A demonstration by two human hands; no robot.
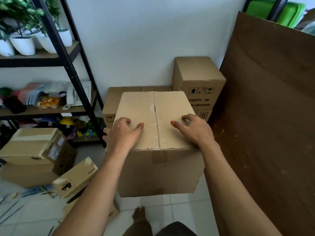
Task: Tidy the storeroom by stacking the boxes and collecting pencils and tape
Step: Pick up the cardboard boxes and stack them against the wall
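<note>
Both hands rest on top of a closed cardboard box in front of the white wall.

The left hand and right hand lie palm-down on the box's top flaps, fingers loosely bent and spread, gripping nothing. The flap seam runs straight away from the person toward the wall. Beyond the box, against the wall, sits a lower carton; to the box's right stands a printed stack of cartons. Left of the box, a small pale carton lies tilted on the tiled floor.
</note>
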